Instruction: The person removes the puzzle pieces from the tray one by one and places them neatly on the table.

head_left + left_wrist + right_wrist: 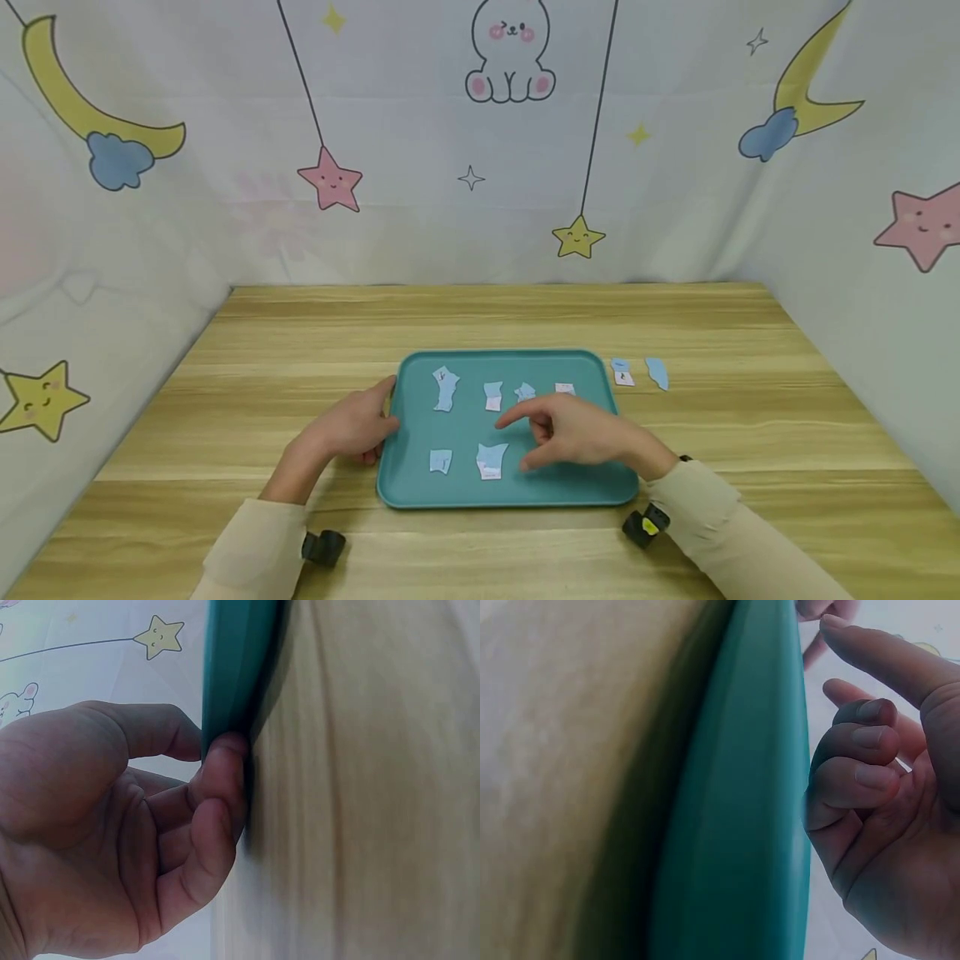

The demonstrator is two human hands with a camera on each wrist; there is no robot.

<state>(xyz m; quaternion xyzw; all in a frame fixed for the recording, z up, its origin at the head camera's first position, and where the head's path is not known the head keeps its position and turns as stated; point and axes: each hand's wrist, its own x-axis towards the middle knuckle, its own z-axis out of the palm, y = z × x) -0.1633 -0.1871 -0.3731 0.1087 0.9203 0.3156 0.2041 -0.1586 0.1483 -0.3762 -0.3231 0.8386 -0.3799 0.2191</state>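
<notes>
A teal tray (450,500) lies on the wooden table with several torn-looking blue and white paper pieces on it. My left hand (360,423) grips the tray's left edge, thumb at the rim and fingers tucked beneath, as the left wrist view shows. Over the tray's right half hovers my right hand (577,429), index finger and thumb spread apart, the other fingers curled, nothing between them. Nearest its fingertips is a paper piece (491,461) at the front middle. Behind the hand are a small pink-white piece (565,387), partly hidden, and a jagged blue piece (525,390).
Along the tray's back lie a long blue piece (446,388) and a blue-pink piece (492,396); a small piece (441,461) sits front left. Right of the tray, on the table (750,417), are two more pieces, one blue-white (622,372), one blue (657,373).
</notes>
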